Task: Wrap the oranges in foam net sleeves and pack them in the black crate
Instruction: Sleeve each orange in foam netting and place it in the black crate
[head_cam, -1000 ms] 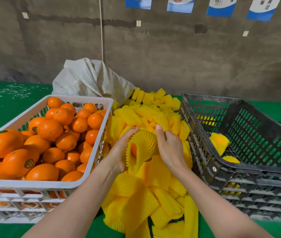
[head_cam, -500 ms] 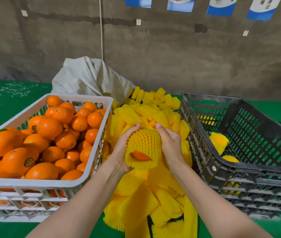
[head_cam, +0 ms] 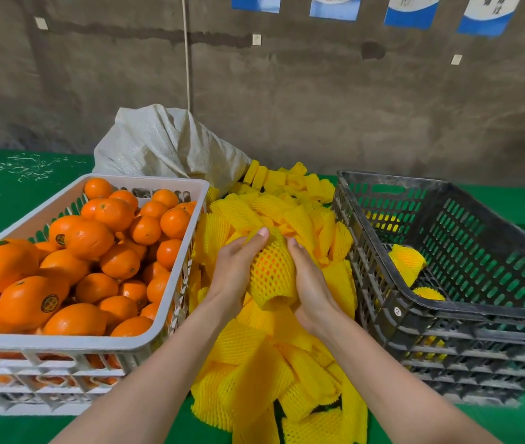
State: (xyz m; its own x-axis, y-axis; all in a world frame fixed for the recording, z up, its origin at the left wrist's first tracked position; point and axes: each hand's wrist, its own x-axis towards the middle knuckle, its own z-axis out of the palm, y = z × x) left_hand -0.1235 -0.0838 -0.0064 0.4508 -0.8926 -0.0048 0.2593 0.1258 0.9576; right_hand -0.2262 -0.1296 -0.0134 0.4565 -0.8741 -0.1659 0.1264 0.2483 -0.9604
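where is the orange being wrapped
Head view, centre: the orange is inside a foam net sleeve held by left hand and right hand, above the sleeve pile, between white crate and black crate.

A green table (head_cam: pixel 14 193) carries everything. To the left of the left hand (head_cam: pixel 235 270) stands a white crate (head_cam: pixel 62 342), to the right of the right hand (head_cam: pixel 312 283) a black crate (head_cam: pixel 446 344). Under both hands lies a heap of yellow foam sleeves (head_cam: pixel 254 363), and beyond them a white sack (head_cam: pixel 165 145).

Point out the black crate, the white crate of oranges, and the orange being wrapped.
black crate (head_cam: pixel 366 261): head view, left wall.
white crate (head_cam: pixel 62 342): head view, front rim.
sleeved orange (head_cam: pixel 272 270): head view, netted middle.
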